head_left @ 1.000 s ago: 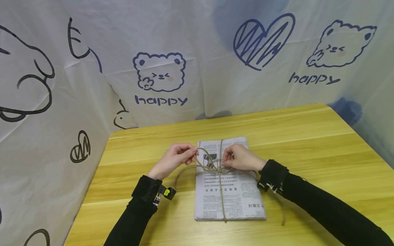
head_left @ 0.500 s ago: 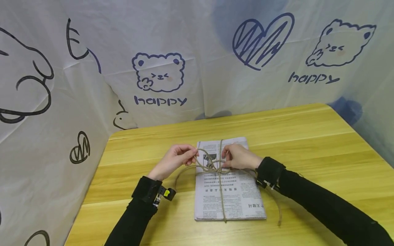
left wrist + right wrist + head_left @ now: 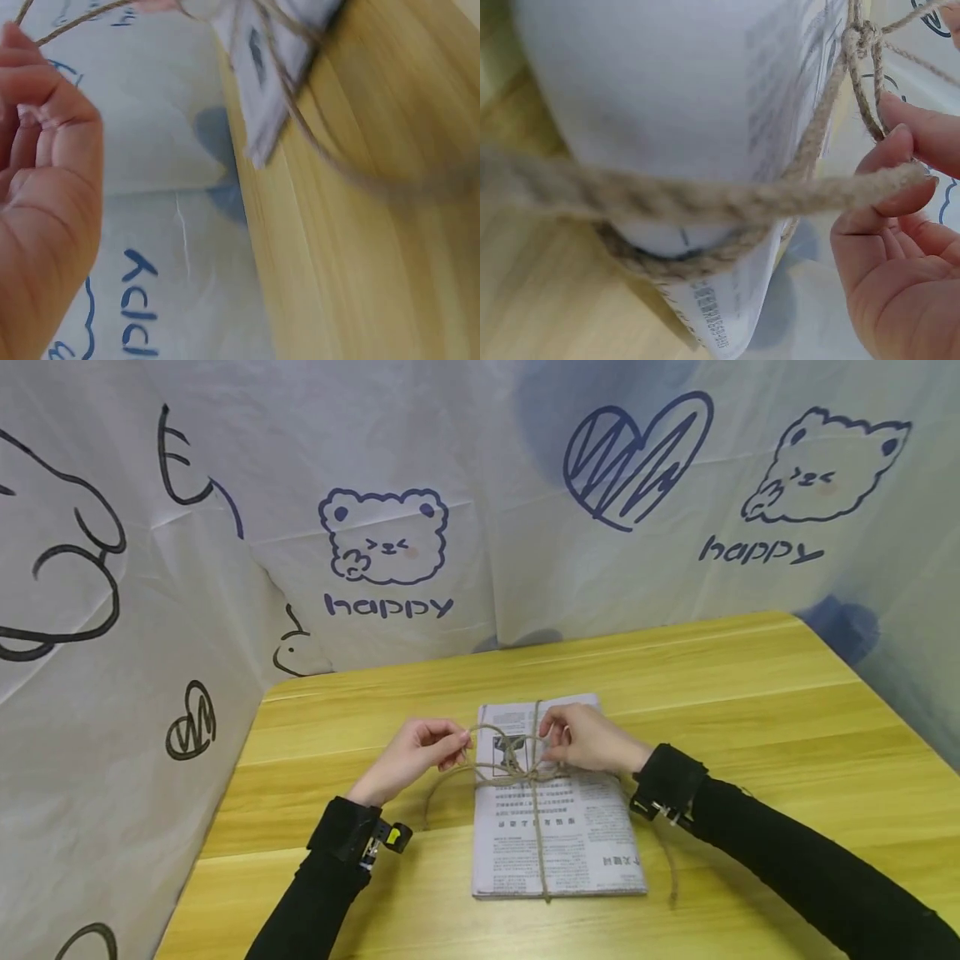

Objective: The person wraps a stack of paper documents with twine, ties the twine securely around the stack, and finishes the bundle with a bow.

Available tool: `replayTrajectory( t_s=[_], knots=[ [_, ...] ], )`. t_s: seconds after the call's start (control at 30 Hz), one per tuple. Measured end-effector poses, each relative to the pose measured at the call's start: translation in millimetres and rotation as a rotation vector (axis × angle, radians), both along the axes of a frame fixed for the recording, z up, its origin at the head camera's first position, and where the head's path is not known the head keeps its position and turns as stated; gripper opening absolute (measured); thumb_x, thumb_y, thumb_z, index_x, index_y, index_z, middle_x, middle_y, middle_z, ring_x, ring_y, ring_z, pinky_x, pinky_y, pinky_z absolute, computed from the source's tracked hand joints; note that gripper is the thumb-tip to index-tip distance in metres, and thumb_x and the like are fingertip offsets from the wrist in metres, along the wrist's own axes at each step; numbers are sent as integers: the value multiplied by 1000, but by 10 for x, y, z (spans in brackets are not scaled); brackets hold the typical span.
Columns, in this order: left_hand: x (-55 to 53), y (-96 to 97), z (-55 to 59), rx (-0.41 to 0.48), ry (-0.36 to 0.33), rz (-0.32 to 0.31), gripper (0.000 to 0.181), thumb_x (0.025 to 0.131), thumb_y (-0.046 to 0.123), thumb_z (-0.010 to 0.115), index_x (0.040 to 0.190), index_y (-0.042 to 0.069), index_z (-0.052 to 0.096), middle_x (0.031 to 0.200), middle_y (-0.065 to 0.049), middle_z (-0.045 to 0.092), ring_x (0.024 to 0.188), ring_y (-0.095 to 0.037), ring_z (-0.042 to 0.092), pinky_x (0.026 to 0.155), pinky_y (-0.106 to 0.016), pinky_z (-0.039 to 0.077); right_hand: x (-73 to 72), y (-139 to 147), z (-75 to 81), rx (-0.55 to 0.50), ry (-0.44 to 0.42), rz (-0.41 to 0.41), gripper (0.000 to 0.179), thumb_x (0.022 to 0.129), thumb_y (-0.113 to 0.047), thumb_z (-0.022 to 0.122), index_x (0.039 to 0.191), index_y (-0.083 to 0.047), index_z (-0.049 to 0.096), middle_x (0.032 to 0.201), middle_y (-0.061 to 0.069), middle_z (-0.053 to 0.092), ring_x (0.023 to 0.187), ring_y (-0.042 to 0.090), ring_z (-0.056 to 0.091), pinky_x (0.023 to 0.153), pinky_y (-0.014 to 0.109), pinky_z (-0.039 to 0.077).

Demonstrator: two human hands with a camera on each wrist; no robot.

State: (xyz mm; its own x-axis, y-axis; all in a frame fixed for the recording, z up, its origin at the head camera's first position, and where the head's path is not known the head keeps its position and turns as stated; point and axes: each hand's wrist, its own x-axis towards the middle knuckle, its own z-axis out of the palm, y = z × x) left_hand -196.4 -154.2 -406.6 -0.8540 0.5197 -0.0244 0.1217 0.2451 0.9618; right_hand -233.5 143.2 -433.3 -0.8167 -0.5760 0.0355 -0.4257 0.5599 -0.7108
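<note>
A flat bundle of folded newspapers [image 3: 558,860] lies on the table, bound crosswise with brown twine [image 3: 539,843]. At the crossing sits a knot [image 3: 533,774] with loops standing off it. My left hand [image 3: 416,753], just beyond the bundle's left edge, pinches a loop of twine between thumb and fingers. Over the bundle's upper right, my right hand [image 3: 588,739] pinches another loop, seen close to the knot [image 3: 864,37] in the right wrist view. In the left wrist view, twine runs taut from the fingertips of my left hand [image 3: 49,172].
One loose twine end [image 3: 437,793] curves onto the wooden table [image 3: 360,852] left of the bundle. Another loose end [image 3: 670,864] hangs at its right, below my right wrist. A white cloth [image 3: 390,443] with drawings stands behind the table and at both sides.
My left hand has shifted slightly left and down, still pinching its loop. A right-hand loop shows more clearly. The loose end at the right has drifted a little left.
</note>
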Motion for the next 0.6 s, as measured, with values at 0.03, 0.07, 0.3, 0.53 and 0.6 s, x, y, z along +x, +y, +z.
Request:
replayTrajectory(
  t_s=[0.03, 0.07, 0.3, 0.53, 0.6],
  knots=[
    [9, -22, -12, -46, 14, -12, 26, 105, 19, 55, 105, -3, 69, 83, -5, 66, 71, -22, 56, 65, -24, 48, 6, 6, -3, -1, 7, 7, 24, 83, -9, 81, 99, -1, 65, 74, 0, 60, 65, 9, 54, 60, 22, 47],
    [20, -49, -29, -96, 24, -25, 27, 105, 20, 55, 105, -3, 69, 82, -9, 66, 70, -25, 55, 64, -25, 47, 10, 10, -7, -6, 14, 15, 24, 83, -9, 81, 99, -1, 65, 75, 0, 60, 65, 9, 54, 61, 22, 47],
    [108, -274, -197, -458, 78, -119, 23, 103, 21, 59, 100, 5, 75, 88, -13, 72, 68, -14, 54, 63, -22, 44, 36, 18, -33, -43, 44, 44, 20, 84, -5, 79, 96, -1, 64, 76, 1, 60, 66, 9, 53, 62, 21, 46],
    [82, -244, -219, -610, 100, -53, 29, 102, 32, 60, 102, 6, 73, 84, -7, 70, 69, -10, 55, 63, -26, 44, 49, 17, -36, -48, 42, 40, 20, 84, -5, 80, 97, -2, 65, 76, 0, 60, 67, 9, 54, 62, 21, 47],
    [67, -202, -175, -646, 123, -10, 30, 102, 35, 60, 103, 7, 71, 83, -6, 68, 69, -12, 56, 64, -27, 44, 51, 14, -36, -49, 37, 39, 21, 84, -6, 80, 98, -2, 65, 77, 0, 60, 67, 9, 54, 62, 21, 47]
  ],
)
